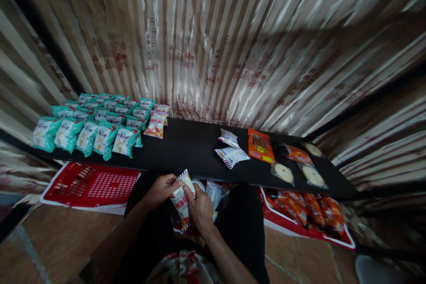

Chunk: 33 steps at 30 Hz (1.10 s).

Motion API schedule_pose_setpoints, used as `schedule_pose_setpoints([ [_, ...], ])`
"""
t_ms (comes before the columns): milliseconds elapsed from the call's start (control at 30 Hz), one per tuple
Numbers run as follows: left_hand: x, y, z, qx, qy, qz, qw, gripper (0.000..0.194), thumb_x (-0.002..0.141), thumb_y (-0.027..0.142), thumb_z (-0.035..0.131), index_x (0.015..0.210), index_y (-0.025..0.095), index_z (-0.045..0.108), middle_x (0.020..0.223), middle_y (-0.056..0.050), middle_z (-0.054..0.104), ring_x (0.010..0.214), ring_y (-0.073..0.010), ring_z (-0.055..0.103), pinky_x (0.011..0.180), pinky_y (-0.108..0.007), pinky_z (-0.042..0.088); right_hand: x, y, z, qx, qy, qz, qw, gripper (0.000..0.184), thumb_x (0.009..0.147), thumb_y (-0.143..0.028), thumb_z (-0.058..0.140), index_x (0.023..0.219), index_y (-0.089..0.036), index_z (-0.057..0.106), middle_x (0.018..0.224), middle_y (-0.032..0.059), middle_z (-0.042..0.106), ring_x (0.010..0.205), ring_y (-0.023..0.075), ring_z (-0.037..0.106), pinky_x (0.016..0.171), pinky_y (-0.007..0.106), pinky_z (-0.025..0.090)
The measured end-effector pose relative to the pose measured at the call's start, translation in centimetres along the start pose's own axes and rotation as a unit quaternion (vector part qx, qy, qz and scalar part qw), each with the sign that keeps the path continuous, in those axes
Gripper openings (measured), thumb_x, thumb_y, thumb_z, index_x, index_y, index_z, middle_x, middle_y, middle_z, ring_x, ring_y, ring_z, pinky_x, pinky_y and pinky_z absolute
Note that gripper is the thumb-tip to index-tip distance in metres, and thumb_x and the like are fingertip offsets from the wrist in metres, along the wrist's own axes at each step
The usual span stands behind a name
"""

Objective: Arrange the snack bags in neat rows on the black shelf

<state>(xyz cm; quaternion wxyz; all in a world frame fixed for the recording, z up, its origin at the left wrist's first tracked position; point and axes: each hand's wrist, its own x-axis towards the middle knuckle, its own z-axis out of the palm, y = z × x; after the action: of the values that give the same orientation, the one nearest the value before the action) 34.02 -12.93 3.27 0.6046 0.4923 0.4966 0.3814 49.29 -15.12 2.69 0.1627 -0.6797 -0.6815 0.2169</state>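
Between my two hands, over my lap, is a white and orange snack bag [181, 202] with a striped edge. My left hand [163, 191] grips its upper left side. Fingers and thumb of my right hand [199, 206] close on its right side. Below and behind it, more white snack bags [213, 193] lie between my knees, partly hidden. On the black shelf [189, 146] ahead, a matching orange and white bag [156, 124] stands at the end of several rows of teal snack bags [88, 135]. Two white bags [232, 155] lie right of the middle.
Farther right on the shelf lie an orange pouch [259, 144], an orange-black packet [294, 153] and wrapped round cakes [282, 173]. Under the shelf are a red basket [109, 186] at left and another [293, 226] holding orange packets. A striped curtain [206, 53] hangs behind.
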Motion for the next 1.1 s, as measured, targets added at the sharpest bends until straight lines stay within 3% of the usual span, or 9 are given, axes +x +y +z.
schedule_pose_setpoints([
  [167, -0.5, 0.5, 0.5, -0.033, 0.060, -0.030, 0.997, 0.039, 0.066, 0.048, 0.064, 0.082, 0.013, 0.064, 0.074, -0.003, 0.066, 0.070, -0.0167, 0.060, 0.065, -0.025, 0.045, 0.2, -0.3, -0.3, 0.005, 0.002, 0.038, 0.999, 0.050, 0.088, -0.056, 0.025, 0.094, -0.022, 0.062, 0.077, 0.0065, 0.071, 0.070, 0.0213, 0.065, 0.056, 0.026, 0.033],
  [400, -0.7, -0.3, 1.2, -0.094, 0.131, -0.054, 0.985, 0.042, 0.062, 0.047, 0.069, 0.085, 0.013, 0.064, 0.073, -0.004, 0.068, 0.070, -0.0181, 0.062, 0.065, -0.027, 0.048, 0.7, -0.1, 0.3, 0.031, 0.010, 0.055, 0.998, 0.055, 0.086, -0.060, 0.023, 0.095, -0.022, 0.063, 0.074, 0.0072, 0.070, 0.069, 0.0210, 0.065, 0.057, 0.026, 0.035],
  [533, -1.0, -0.6, 1.6, -0.143, 0.128, -0.062, 0.980, 0.045, 0.064, 0.048, 0.067, 0.091, 0.012, 0.062, 0.074, -0.005, 0.069, 0.069, -0.0193, 0.063, 0.066, -0.029, 0.048, 0.9, 0.0, 0.5, 0.043, 0.006, 0.067, 0.997, 0.055, 0.087, -0.059, 0.024, 0.096, -0.022, 0.062, 0.077, 0.0081, 0.071, 0.072, 0.0220, 0.065, 0.059, 0.027, 0.037],
  [767, -1.5, -1.0, 2.8, -0.113, 0.151, -0.065, 0.980, 0.039, 0.066, 0.051, 0.062, 0.074, 0.013, 0.060, 0.069, -0.004, 0.067, 0.068, -0.0209, 0.062, 0.061, -0.030, 0.048, 0.9, 0.1, 0.8, 0.078, -0.005, 0.089, 0.993, 0.053, 0.087, -0.057, 0.024, 0.093, -0.019, 0.061, 0.080, 0.0107, 0.070, 0.077, 0.0237, 0.065, 0.062, 0.028, 0.041],
  [1100, -1.8, -3.6, 4.7, -0.116, 0.194, -0.043, 0.973, 0.047, 0.071, 0.056, 0.054, 0.094, 0.016, 0.057, 0.092, -0.007, 0.068, 0.088, -0.0226, 0.063, 0.075, -0.031, 0.050, 1.1, 0.7, 1.4, 0.140, 0.006, 0.096, 0.985, 0.052, 0.086, -0.057, 0.026, 0.087, -0.019, 0.061, 0.078, 0.0091, 0.069, 0.072, 0.0207, 0.064, 0.061, 0.027, 0.042],
])
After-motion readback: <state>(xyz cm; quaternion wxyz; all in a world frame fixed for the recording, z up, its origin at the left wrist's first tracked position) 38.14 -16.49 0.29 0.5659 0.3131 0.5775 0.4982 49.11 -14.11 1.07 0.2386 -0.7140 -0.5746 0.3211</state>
